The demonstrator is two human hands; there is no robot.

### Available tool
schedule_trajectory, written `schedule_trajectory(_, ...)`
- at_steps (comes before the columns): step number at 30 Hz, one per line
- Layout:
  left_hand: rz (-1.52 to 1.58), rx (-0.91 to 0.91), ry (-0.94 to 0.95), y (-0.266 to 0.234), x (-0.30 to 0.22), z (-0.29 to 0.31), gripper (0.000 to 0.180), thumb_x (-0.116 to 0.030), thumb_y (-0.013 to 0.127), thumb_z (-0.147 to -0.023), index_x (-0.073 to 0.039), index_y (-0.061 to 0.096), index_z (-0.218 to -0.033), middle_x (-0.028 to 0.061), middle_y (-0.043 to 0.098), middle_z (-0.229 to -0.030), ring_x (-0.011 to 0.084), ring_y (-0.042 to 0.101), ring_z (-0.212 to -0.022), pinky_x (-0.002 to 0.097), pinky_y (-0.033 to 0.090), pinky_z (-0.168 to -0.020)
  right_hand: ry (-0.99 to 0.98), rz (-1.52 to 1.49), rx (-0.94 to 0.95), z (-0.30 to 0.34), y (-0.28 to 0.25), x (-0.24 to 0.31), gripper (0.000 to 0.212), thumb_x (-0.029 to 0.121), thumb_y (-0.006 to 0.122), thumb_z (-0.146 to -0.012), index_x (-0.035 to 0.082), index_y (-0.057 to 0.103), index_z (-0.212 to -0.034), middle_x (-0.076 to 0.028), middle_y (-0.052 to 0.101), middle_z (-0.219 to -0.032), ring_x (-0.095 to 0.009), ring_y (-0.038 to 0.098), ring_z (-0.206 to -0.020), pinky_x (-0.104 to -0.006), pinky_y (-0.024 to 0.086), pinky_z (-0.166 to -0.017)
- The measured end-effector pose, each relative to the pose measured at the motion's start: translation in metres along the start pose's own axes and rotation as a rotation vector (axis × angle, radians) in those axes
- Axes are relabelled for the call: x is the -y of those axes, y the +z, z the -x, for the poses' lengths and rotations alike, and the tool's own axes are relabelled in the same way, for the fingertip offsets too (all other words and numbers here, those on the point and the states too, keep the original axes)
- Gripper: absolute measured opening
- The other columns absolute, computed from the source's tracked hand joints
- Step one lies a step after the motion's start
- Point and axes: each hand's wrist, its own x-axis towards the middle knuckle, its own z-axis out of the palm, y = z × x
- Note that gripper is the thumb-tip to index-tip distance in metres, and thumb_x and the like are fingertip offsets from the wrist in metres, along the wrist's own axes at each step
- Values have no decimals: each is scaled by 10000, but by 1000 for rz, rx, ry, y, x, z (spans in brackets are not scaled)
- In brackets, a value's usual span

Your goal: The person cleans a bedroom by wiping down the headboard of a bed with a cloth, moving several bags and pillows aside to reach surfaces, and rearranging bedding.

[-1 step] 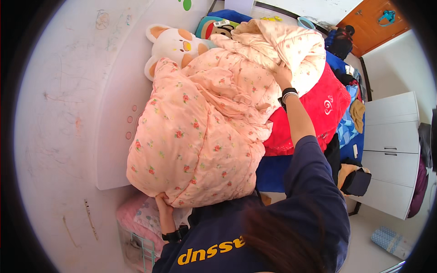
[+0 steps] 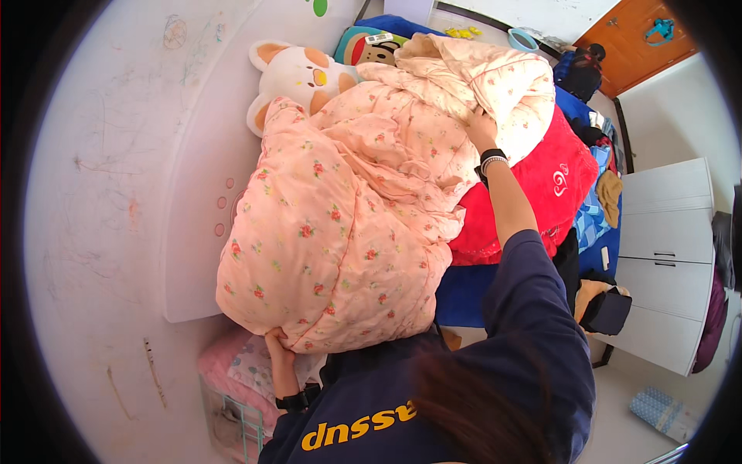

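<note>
Pink, rose-printed fabric quilt, bunched over a blue-covered bed. Left hand grasps its near edge; right hand touches a farther fold, whether clenched cannot be told. Red plush blanket adjoins; white-and-orange plush toy lies beyond.

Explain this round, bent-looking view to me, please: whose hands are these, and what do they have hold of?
No machine here: these are a person's bare hands. A wide fisheye camera worn on the head looks down at them, which makes straight edges curve. The left hand holds the near edge of a pink flowered quilt. The right hand is among its farther folds, fingers partly hidden. Around the quilt are red fabric, a blue sheet and a plush toy.
</note>
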Motion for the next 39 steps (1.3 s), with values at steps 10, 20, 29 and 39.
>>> schedule_trajectory(10, 8, 1, 52, -3, 8, -6, 103, -53, 428, -508, -103, 346, -471, 17, 480, -635, 163, 476, -655, 237, 397, -662, 3, -43, -157, -18, -58, -12, 327, 230, 500, -759, 7, 500, -998, -157, 608, -731, -272, 602, -690, -369, 481, -619)
schedule_trajectory(20, 118, -68, 22, 57, -12, 18, 95, -44, 412, -475, -102, 345, -439, 26, 492, -627, 187, 502, -644, 255, 429, -690, -419, -290, -403, 129, -132, -6, 395, 142, 573, -676, 141, 533, -1069, -139, 576, -914, -275, 569, -674, -364, 450, -521)
schedule_trajectory(29, 41, 20, 92, 2, 11, -25, 84, -56, 430, -504, -95, 356, -493, 16, 457, -654, 177, 473, -669, 257, 413, -656, -324, -304, 139, 217, -29, -41, 310, 202, 588, -690, 9, 491, -912, -165, 528, -796, -349, 534, -716, -410, 449, -617)
schedule_trajectory(39, 88, 32, 20, 1, 20, -30, 93, -75, 427, -520, -110, 362, -463, 56, 556, -787, 199, 537, -779, 287, 442, -741, -316, -246, 143, 115, -99, -3, 288, 287, 507, -770, 15, 593, -729, -175, 559, -644, -338, 547, -557, -418, 453, -565)
